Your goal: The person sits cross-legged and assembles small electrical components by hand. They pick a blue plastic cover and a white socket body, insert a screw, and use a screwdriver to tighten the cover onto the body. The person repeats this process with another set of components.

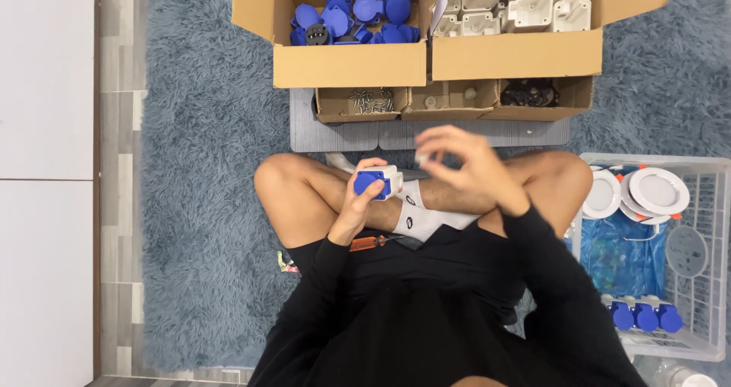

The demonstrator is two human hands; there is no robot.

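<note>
I sit cross-legged on a blue-grey shaggy rug. My left hand (pixel 356 204) grips a socket unit (pixel 377 181), a white housing with a blue cover, held over my shins. My right hand (pixel 461 162) hovers just to the right of it, fingers pinched on a small pale part (pixel 421 158) that is blurred. An orange-handled screwdriver (pixel 369 242) lies on my lap below the left hand.
Ahead stand a cardboard box of blue covers (pixel 354 14), a box of white housings (pixel 518 6), and three small trays: screws (pixel 369 101), pale bits (pixel 449 97), black parts (pixel 529 92). A white wire basket (pixel 708 295) at right holds round white discs and finished blue sockets.
</note>
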